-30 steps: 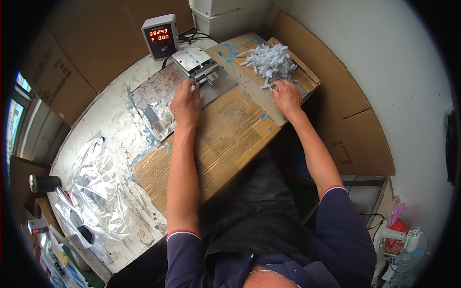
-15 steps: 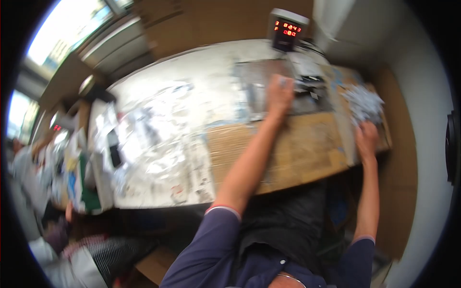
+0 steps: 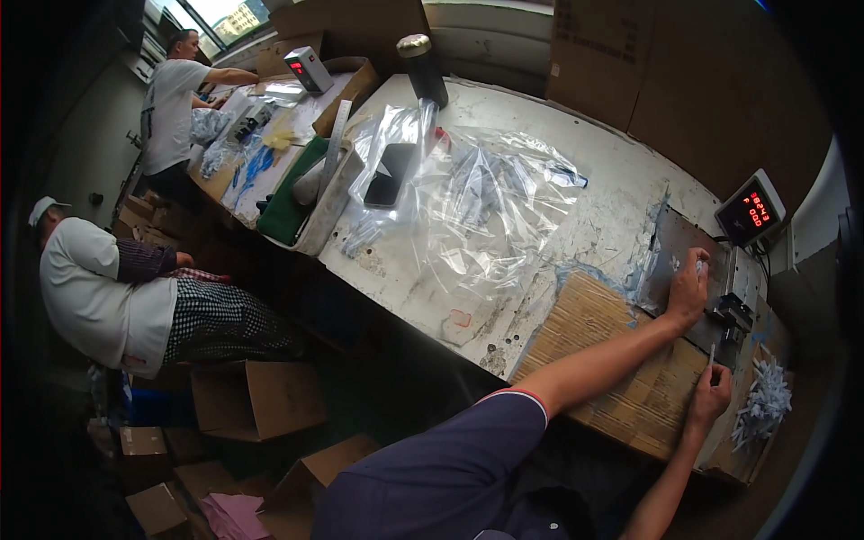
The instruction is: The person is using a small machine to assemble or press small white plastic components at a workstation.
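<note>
Nearest, the right hand (image 3: pixel 709 396) pinches a thin white strip (image 3: pixel 711 355) upright between closed fingers, at the tabletop's (image 3: pixel 576 207) right end, just beside a heap of similar white strips (image 3: pixel 763 403) at the corner. The left hand (image 3: pixel 688 292) lies on a grey metal plate (image 3: pixel 670 247) beyond a sheet of brown cardboard (image 3: pixel 621 378); its fingers curl at a small white piece (image 3: pixel 700 264), though whether they grip it I cannot tell. A small metal press (image 3: pixel 733 310) stands between the hands, and fingertips so close to it could get nipped, or the strip could bend if fed crooked. Behind sits a counter with red digits (image 3: pixel 749 209). Farther along, clear plastic bags (image 3: pixel 486 198) sprawl, apparently empty, then a white tray (image 3: pixel 328 202) holding something green, and a dark bottle (image 3: pixel 423 67).
</note>
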Demonstrator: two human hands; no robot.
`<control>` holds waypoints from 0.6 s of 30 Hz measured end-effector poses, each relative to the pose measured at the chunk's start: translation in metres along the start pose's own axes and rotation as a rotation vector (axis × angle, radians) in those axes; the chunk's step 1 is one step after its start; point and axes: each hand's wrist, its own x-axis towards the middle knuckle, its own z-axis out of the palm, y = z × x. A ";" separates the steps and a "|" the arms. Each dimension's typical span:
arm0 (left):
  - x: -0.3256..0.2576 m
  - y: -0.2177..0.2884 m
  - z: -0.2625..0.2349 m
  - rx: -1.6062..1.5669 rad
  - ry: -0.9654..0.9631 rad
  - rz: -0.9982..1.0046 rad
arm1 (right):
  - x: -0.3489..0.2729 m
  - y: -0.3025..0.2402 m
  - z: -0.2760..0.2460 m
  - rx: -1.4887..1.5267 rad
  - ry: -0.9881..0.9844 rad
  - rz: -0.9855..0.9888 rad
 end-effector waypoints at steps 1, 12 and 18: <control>0.000 0.000 0.001 0.010 0.030 0.021 | 0.002 0.001 0.003 -0.026 0.021 -0.015; -0.001 0.001 0.001 -0.054 -0.057 -0.020 | -0.001 0.006 0.002 -0.032 0.011 -0.021; -0.003 0.002 -0.002 -0.049 -0.095 -0.048 | -0.003 0.006 0.005 -0.072 0.033 -0.011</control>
